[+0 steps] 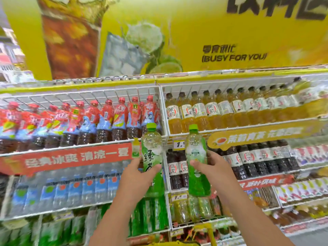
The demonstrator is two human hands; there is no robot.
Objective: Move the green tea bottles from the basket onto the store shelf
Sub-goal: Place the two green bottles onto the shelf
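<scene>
Both hands are each gripping one green tea bottle upright, cap up, before the store shelf: left hand curling around the left bottle, right hand around the right bottle.

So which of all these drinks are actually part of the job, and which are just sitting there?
Part of the job:
- left bottle, gripped by left hand
- right bottle, gripped by right hand

Just sitting there:
- red-capped bottles
- yellow tea bottles
- yellow poster
</scene>
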